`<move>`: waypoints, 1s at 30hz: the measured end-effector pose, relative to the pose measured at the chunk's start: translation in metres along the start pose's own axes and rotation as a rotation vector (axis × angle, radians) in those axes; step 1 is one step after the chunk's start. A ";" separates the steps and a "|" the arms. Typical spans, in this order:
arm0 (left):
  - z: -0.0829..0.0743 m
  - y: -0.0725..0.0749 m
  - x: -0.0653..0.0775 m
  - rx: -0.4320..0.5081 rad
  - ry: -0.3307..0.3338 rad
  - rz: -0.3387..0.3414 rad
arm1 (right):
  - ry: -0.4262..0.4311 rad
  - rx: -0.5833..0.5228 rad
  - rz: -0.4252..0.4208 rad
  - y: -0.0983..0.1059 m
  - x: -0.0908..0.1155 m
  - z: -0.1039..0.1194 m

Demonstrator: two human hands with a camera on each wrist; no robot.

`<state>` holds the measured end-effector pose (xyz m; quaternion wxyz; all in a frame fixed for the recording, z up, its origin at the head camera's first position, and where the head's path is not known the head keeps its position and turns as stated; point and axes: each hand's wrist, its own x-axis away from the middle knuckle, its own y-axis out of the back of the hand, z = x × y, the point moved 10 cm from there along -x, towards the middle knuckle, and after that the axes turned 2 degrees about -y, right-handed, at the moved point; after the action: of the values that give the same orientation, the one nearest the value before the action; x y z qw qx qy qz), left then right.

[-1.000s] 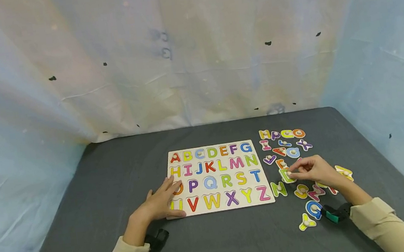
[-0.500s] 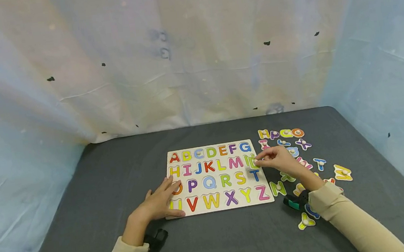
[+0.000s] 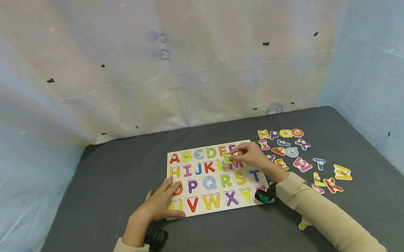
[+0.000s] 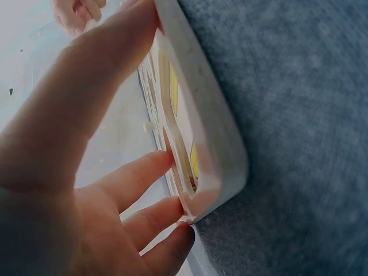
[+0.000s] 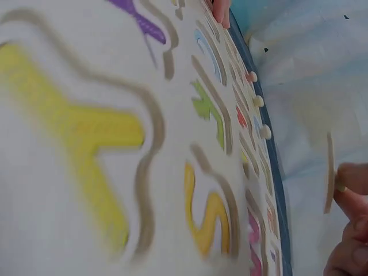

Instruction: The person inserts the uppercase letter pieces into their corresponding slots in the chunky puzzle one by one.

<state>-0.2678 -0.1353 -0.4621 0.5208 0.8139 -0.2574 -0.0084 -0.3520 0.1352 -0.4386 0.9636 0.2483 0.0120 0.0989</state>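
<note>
Your right hand (image 3: 249, 155) pinches the green letter piece (image 3: 227, 158) above the board (image 3: 200, 185), over its upper right part. Your left hand (image 3: 161, 200), fingers spread, rests on the board's left edge. The board holds knobbed letters A (image 3: 174, 158), B (image 3: 187, 156) and C (image 3: 199, 154); loose letters (image 3: 302, 164) lie right of it.

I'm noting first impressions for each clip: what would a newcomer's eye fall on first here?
Probably the flat white rectangular alphabet board, its bright letters standing out mid-scene against the dark grey table. Next, perhaps, the right hand, pinching a small green-and-white letter piece above the board's upper right, while the left hand rests at its lower-left corner. Brightly coloured loose letter pieces lie scattered right of the board.
</note>
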 end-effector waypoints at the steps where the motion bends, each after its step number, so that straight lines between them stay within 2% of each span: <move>1: 0.000 0.000 0.000 0.000 0.000 -0.002 | -0.011 -0.007 -0.008 -0.003 -0.003 0.000; 6: 0.000 0.000 0.001 -0.013 0.001 -0.010 | -0.059 -0.035 -0.049 -0.017 -0.019 -0.004; 10: -0.001 0.000 0.001 -0.020 0.006 -0.012 | -0.054 -0.060 -0.080 -0.025 -0.031 -0.006; 16: -0.002 0.000 0.002 -0.015 0.011 -0.009 | -0.052 0.006 -0.122 -0.034 -0.046 -0.009; 20: -0.002 0.000 0.003 -0.012 0.011 -0.004 | -0.095 0.056 -0.145 -0.038 -0.052 -0.012; 30: -0.003 0.001 0.003 -0.011 0.017 0.000 | -0.159 0.086 -0.147 -0.043 -0.059 -0.012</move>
<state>-0.2648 -0.1340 -0.4594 0.5274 0.8111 -0.2528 -0.0030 -0.4031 0.0929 -0.4715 0.9546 0.2947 -0.0422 0.0073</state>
